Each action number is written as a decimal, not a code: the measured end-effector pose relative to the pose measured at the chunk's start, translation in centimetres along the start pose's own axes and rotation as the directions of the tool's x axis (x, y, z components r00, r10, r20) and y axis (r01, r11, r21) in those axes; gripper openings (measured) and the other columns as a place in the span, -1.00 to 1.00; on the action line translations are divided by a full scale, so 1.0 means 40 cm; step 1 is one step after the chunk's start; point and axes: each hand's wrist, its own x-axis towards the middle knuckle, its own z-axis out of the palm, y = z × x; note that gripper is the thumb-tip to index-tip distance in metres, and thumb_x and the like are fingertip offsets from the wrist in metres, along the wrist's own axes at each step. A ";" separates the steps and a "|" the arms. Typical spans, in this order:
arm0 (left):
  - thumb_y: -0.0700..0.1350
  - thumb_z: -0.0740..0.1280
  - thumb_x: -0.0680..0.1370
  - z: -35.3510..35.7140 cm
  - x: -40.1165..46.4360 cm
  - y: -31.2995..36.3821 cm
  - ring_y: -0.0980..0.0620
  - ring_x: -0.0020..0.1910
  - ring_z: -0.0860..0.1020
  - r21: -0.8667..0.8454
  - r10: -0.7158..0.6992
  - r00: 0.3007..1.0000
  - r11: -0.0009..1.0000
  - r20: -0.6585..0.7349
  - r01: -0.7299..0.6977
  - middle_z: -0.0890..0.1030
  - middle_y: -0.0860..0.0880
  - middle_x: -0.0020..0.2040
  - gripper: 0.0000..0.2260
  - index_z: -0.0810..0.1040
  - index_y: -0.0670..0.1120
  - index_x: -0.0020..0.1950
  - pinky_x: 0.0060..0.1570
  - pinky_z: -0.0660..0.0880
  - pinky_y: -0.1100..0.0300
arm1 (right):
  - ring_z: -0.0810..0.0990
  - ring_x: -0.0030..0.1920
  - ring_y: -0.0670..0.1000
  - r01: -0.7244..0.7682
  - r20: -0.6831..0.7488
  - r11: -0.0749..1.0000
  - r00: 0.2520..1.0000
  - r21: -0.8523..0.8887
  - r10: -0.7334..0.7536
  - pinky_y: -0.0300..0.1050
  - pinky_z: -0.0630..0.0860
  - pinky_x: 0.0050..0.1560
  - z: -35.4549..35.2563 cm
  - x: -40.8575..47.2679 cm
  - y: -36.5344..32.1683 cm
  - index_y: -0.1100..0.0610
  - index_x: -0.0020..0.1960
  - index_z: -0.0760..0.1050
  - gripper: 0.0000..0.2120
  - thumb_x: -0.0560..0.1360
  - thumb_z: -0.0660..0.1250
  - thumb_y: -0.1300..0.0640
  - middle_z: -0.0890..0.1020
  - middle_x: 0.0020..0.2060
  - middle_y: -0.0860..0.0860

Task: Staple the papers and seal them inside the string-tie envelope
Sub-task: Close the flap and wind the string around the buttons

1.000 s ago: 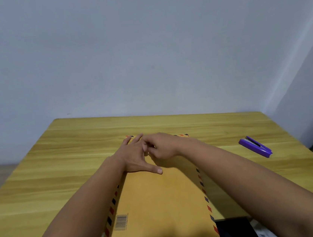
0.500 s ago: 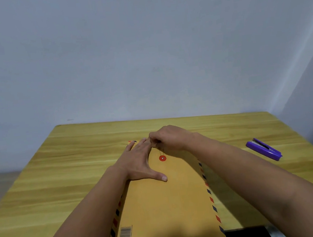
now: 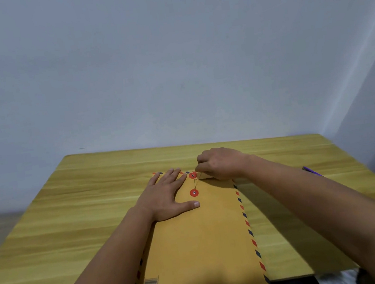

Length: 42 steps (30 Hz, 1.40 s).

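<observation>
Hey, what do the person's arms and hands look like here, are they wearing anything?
Both forearms are bare to the frame edge: no sleeves, gloves, watch or rings visible on the left hand or right hand. The fingers show short, unpainted nails.

Stapler (image 3: 311,171) mostly hidden behind right forearm (image 3: 305,198).

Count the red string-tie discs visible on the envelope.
2. Upper disc on the flap beside the right hand; lower disc on the envelope body, right of the left hand.
</observation>
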 end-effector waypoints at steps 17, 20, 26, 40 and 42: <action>0.66 0.01 0.35 0.005 -0.001 0.000 0.18 0.62 -0.14 0.022 0.012 1.000 1.000 -0.020 -0.011 -0.04 0.11 0.66 0.00 0.02 0.13 0.65 0.59 -0.18 -0.05 | 0.68 -0.07 -0.03 -0.672 0.342 0.598 0.739 0.437 0.581 0.03 0.66 0.02 -0.008 0.024 0.000 0.13 -0.10 0.76 -0.85 0.54 0.51 0.05 0.75 -0.15 -0.04; 0.65 0.02 0.35 0.005 0.000 -0.002 0.19 0.61 -0.14 0.029 0.014 0.999 0.999 -0.030 -0.013 -0.04 0.12 0.66 -0.01 0.02 0.13 0.65 0.59 -0.17 -0.06 | 0.70 -0.05 0.01 -0.735 0.362 0.487 0.665 0.471 0.653 0.05 0.66 0.04 0.013 0.047 -0.010 0.18 -0.12 0.76 -0.88 0.50 0.56 0.11 0.75 -0.16 0.02; 0.65 0.04 0.36 0.009 0.002 -0.003 0.18 0.62 -0.13 0.021 0.024 0.999 1.000 -0.039 -0.023 -0.03 0.12 0.65 -0.01 0.04 0.12 0.65 0.59 -0.16 -0.07 | 0.68 -0.07 0.08 -0.777 0.340 0.475 0.615 0.413 0.712 0.05 0.67 0.00 0.027 0.103 -0.022 0.22 -0.13 0.72 -0.84 0.46 0.59 0.12 0.73 -0.17 0.09; 0.48 0.08 0.51 0.020 0.001 -0.014 0.06 0.63 -0.14 -0.043 -0.019 0.988 0.999 -0.154 0.013 0.07 0.04 0.65 -0.16 0.15 -0.02 0.64 0.60 -0.14 -0.08 | 0.63 -0.04 0.10 -0.637 0.200 0.743 0.770 0.203 0.606 -0.04 0.52 -0.14 0.024 0.141 -0.095 0.11 0.02 0.65 -0.87 0.61 0.37 0.07 0.68 -0.06 0.04; 0.57 0.04 0.45 0.016 0.000 -0.008 0.04 0.64 -0.11 -0.022 -0.059 0.989 0.998 -0.139 0.056 0.09 0.04 0.65 -0.06 0.15 -0.03 0.63 0.59 -0.16 -0.14 | 0.62 -0.07 0.10 -0.653 0.195 0.728 0.757 0.209 0.624 -0.05 0.50 -0.16 0.023 0.151 -0.123 0.12 0.04 0.64 -0.88 0.61 0.37 0.09 0.67 -0.06 0.05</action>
